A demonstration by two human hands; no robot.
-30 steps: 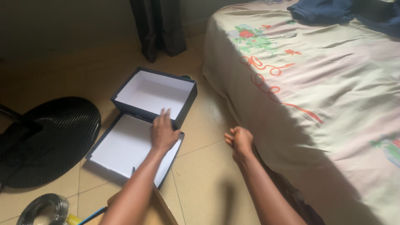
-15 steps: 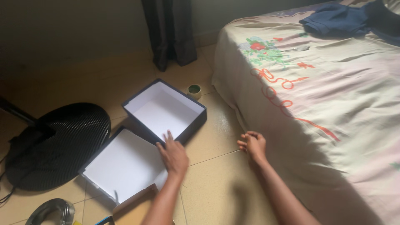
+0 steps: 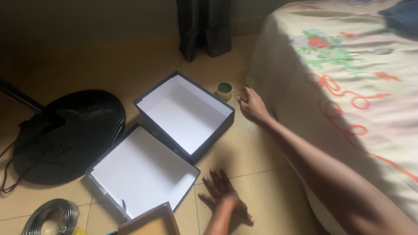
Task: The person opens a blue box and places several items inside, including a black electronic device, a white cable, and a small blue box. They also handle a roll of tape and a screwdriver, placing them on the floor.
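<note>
Right hand [image 3: 252,105] stretched out beside the tape roll [image 3: 225,89], fingers loosely curled, holding nothing; contact with the roll unclear in shadow. Roll sits on the floor between box [image 3: 185,114] and bed [image 3: 348,100]. Left hand [image 3: 223,191] flat on tiles, fingers spread, near lid [image 3: 141,172]. Fan [image 3: 65,135] partly cut off.

Left hand [image 3: 222,191] now off the box lid [image 3: 141,172], lying flat on the floor tiles [image 3: 244,152] beside its corner. Right hand [image 3: 252,104] stretched forward, fingers near the green tape roll [image 3: 225,89] by the bed's edge.
</note>
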